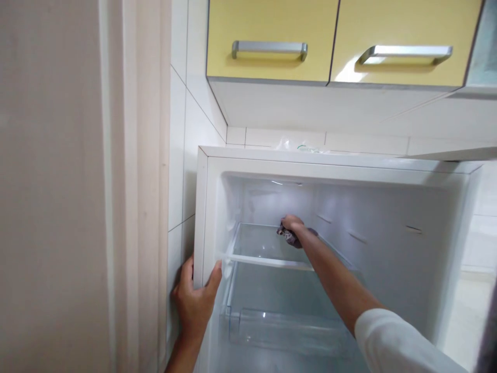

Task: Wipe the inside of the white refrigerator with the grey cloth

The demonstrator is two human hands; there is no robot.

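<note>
My right hand (292, 223) reaches deep into an open refrigerator (330, 165) and is closed on a dark, patterned cloth (292, 239). The cloth is bunched under the hand, low over the rear of the upper glass shelf (254, 241); whether it touches the glass I cannot tell. My left hand (196, 298) grips the refrigerator's left side edge, thumb on the front rim and fingers round the outside. Part of those fingers is hidden behind the edge.
Below the upper shelf sit a second glass shelf and a clear plastic drawer (287, 326). Yellow cabinets (272, 26) with metal handles hang above the refrigerator. A tiled wall (177, 155) and a pale door frame (143, 181) stand close on the left. Clear plastic (306, 148) lies on top.
</note>
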